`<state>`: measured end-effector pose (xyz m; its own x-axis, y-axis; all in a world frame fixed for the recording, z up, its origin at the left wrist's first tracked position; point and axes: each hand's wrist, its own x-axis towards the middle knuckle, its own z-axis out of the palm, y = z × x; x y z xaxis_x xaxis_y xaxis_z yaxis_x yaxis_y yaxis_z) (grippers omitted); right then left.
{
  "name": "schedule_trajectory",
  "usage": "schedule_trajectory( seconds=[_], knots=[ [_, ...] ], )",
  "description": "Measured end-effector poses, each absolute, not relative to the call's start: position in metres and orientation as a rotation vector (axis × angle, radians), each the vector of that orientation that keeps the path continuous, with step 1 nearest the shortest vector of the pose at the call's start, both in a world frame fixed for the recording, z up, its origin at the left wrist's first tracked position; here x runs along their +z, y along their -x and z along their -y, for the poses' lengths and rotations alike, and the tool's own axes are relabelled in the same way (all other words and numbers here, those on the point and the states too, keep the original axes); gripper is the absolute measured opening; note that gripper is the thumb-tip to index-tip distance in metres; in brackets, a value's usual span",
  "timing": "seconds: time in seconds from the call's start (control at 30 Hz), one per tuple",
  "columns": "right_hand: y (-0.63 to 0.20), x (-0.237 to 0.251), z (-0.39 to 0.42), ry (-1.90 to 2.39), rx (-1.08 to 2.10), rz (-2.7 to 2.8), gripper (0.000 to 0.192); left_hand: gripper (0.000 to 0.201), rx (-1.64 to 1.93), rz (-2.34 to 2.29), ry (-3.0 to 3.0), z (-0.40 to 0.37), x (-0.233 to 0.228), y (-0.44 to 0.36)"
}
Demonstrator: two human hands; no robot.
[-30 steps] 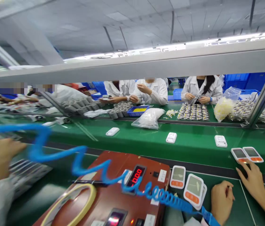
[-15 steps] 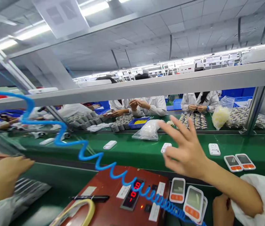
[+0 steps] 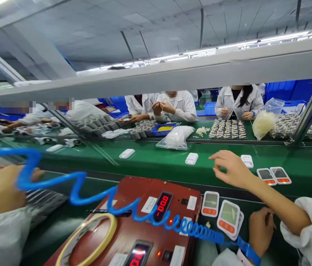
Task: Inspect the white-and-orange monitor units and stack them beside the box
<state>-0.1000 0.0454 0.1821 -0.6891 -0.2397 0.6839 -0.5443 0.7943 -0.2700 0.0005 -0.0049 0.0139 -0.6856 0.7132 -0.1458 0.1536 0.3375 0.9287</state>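
While the white unit (image 3: 247, 160) lies unlifted on the green belt (image 3: 158, 166), the right hand (image 3: 232, 169) is held just beside it, fingers loosely curled and empty. The left hand (image 3: 261, 229), fisted, is rested on the bench (image 3: 283, 249) beside stacked monitors (image 3: 228, 217); nothing is yet gripped there, as far as can be seen.

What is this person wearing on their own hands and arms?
Both hands are bare, with no gloves. The left hand has a blue wrist strap joined to a blue coiled cable, and a white cuff shows just behind it. The right hand has a bare forearm, and its loose white sleeve is bunched up near the elbow. No ring or watch shows.
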Motion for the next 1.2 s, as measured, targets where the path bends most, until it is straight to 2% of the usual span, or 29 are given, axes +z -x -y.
schedule_trajectory(
  seconds=[0.13, 0.27, 0.47, 0.53, 0.73, 0.8, 0.93, 1.07, 1.2],
  knots=[
    [0.076, 0.086, -0.110, -0.112, 0.581, 2.561, 0.016, 0.030, 1.357, -2.039, -0.848, 0.003, 0.015, 0.000],
    [0.040, 0.030, -0.160, 0.353, 0.508, 2.447, 0.024, 0.030, 1.339, -2.043, -0.859, 0.003, 0.012, 0.001],
    [0.018, -0.013, -0.198, 1.106, 0.298, 2.288, 0.074, 0.029, 1.356, -2.061, -0.856, 0.003, 0.010, 0.001],
    [0.018, -0.020, -0.204, 1.235, 0.344, 2.255, 0.077, 0.029, 1.357, -2.058, -0.859, 0.003, 0.012, 0.001],
    [0.023, -0.020, -0.200, 1.095, 0.546, 2.328, 0.056, 0.029, 1.335, -2.043, -0.861, 0.003, 0.014, 0.000],
    [0.027, -0.015, -0.194, 1.024, 0.608, 2.367, 0.055, 0.029, 1.349, -2.038, -0.859, 0.003, 0.013, -0.001],
    [0.043, -0.005, -0.182, 1.032, 0.897, 2.129, 0.067, 0.029, 1.377, -2.036, -0.861, 0.003, 0.012, -0.001],
    [0.064, -0.003, -0.168, 0.889, 1.145, 2.134, 0.058, 0.028, 1.388, -2.028, -0.873, 0.004, 0.013, 0.000],
    [0.081, -0.004, -0.147, 0.767, 1.136, 2.290, 0.045, 0.026, 1.373, -2.055, -0.882, 0.006, 0.015, -0.001]
  ],
)
